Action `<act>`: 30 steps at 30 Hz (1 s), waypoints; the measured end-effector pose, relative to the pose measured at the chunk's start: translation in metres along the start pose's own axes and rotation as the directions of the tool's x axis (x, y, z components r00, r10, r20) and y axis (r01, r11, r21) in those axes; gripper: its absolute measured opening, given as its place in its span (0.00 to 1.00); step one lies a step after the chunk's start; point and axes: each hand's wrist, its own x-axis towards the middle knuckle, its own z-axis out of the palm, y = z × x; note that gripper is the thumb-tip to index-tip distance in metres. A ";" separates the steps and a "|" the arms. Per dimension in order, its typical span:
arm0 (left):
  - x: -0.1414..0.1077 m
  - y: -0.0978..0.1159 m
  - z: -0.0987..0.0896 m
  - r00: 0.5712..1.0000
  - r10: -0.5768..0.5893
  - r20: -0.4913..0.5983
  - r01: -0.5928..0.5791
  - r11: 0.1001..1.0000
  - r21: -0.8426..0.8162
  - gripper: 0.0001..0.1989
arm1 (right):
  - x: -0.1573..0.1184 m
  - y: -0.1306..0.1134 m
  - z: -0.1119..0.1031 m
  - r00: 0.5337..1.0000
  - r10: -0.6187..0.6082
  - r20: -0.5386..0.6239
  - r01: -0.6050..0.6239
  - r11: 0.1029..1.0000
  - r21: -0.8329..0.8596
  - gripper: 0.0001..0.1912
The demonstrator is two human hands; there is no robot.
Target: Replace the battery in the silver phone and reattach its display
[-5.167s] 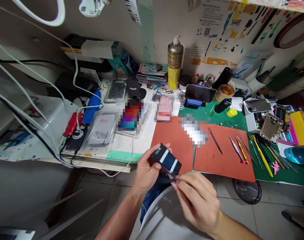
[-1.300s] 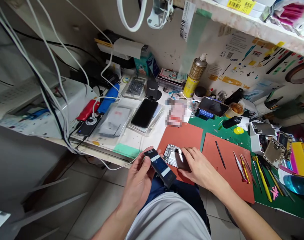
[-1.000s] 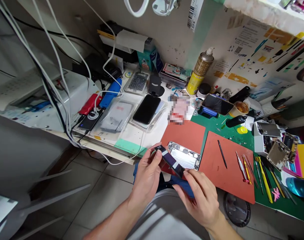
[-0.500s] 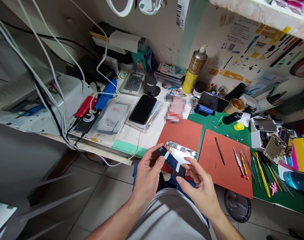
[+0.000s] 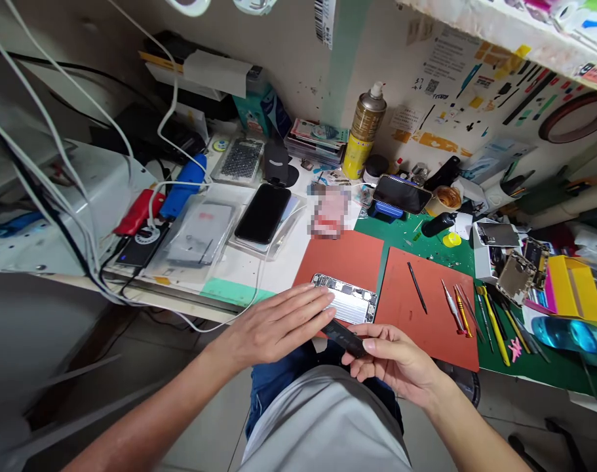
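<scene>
A slim black phone battery [image 5: 345, 337] is gripped at its right end between the thumb and fingers of my right hand [image 5: 394, 359], just in front of the mat's near edge. My left hand [image 5: 278, 321] is stretched out flat, palm down, its fingers together over the battery's left end. Whether the palm presses on the battery is hidden. Just beyond both hands lies an opened phone housing [image 5: 350, 301] with circuit parts along its edges and a bare, shiny middle. It rests on an orange-red mat [image 5: 347, 252].
On a second orange-red mat [image 5: 401, 288] lies a black pry stick [image 5: 417, 287]. Screwdrivers [image 5: 454, 307], tweezers and a yellow tool [image 5: 493, 324] are at its right. A black phone [image 5: 263, 213] lies at the left; a spray can [image 5: 364, 131] stands behind. White cables [image 5: 52, 131] hang at far left.
My left hand has gone from holding the battery's end to lying flat over it. The battery has turned over, its light strips no longer showing. My right hand keeps its hold; the view has shifted.
</scene>
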 end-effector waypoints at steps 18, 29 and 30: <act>0.009 0.000 0.018 0.946 0.123 0.299 -0.312 0.589 0.746 0.19 | -0.009 0.022 -0.016 0.459 -0.809 0.368 0.268 -0.268 -0.925 0.30; 0.025 -0.019 0.020 0.940 0.027 0.341 -0.290 0.592 0.752 0.21 | 0.011 0.015 -0.032 0.559 -0.782 0.275 0.239 -0.165 -0.957 0.21; 0.025 -0.021 0.020 0.939 0.035 0.343 -0.296 0.592 0.749 0.21 | 0.012 0.014 -0.035 0.569 -0.773 0.280 0.236 -0.172 -0.956 0.22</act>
